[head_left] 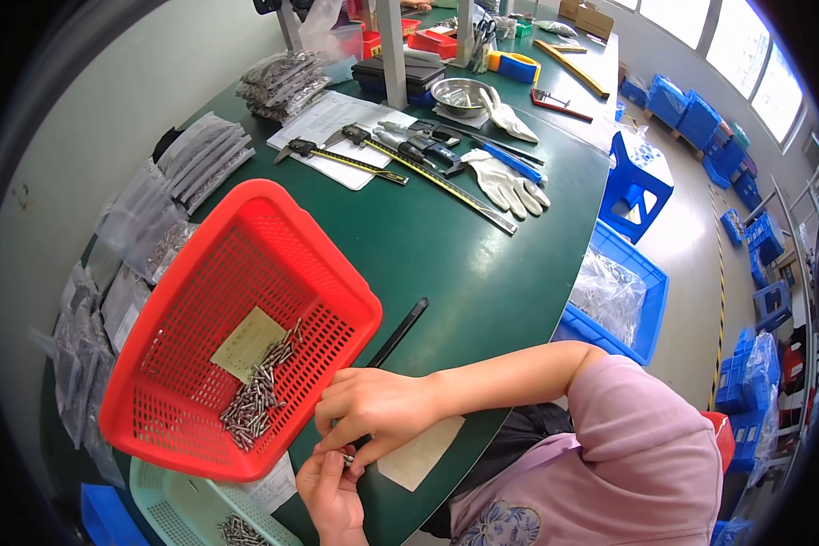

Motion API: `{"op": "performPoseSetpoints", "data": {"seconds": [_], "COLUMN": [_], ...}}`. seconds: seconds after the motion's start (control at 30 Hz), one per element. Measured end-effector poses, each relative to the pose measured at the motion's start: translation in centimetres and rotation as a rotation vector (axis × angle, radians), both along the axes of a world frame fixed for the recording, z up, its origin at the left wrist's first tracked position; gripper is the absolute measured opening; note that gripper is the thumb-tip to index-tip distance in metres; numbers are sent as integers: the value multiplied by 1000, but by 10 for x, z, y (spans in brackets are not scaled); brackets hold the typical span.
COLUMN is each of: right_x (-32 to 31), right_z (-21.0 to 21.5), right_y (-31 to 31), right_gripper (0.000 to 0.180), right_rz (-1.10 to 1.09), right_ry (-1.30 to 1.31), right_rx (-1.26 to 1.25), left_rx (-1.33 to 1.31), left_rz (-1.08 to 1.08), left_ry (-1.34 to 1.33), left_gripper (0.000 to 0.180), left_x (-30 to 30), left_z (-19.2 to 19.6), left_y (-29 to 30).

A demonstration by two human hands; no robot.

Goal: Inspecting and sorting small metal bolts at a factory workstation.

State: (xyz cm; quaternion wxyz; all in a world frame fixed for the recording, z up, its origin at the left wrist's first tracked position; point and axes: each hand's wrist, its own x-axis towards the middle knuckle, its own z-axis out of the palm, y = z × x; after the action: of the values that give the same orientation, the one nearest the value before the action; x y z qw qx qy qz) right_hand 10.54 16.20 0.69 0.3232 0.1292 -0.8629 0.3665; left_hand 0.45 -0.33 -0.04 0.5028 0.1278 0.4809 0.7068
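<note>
- The left hand (330, 496) has a narrow grip; between thumb and fingers it holds a small metal piece (348, 460), in front of the person, near the table edge
- The right hand (382, 407) is bent over the same piece, its fingertips close around it — whether they also grip it, I cannot tell
- A black stick-like tool (399, 332) lies just beside the right hand; its lower end is hidden
- The red basket (323, 264) stands tilted at the left; inside it lie a pile of metal pins (253, 409) and a yellowish paper (248, 343)
- A pale green basket (168, 487) is below it, also with metal pieces (239, 530)
</note>
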Motion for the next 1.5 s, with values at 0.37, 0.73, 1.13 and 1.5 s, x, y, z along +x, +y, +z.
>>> {"op": "performPoseSetpoints", "data": {"seconds": [0.37,0.73,1.13,1.5], "right_x": [-4,-4,-8,-3], "right_z": [-1,2,0,-1], "right_y": [-1,-4,-6,-5], "right_gripper": [26,19,20,41], "right_rz": [-115,-125,-203,-75], "right_ry": [131,156,193,121], "right_rx": [175,159,204,69], "left_rx": [-4,-4,36,82], "left_rz": [-42,22,-9,-90], "left_ry": [-79,136,-51,190], "left_gripper": [26,22,28,19], "left_x": [1,4,9,-1], "left_z": [-3,-5,10,-11], "left_y": [0,0,7,-1]}}
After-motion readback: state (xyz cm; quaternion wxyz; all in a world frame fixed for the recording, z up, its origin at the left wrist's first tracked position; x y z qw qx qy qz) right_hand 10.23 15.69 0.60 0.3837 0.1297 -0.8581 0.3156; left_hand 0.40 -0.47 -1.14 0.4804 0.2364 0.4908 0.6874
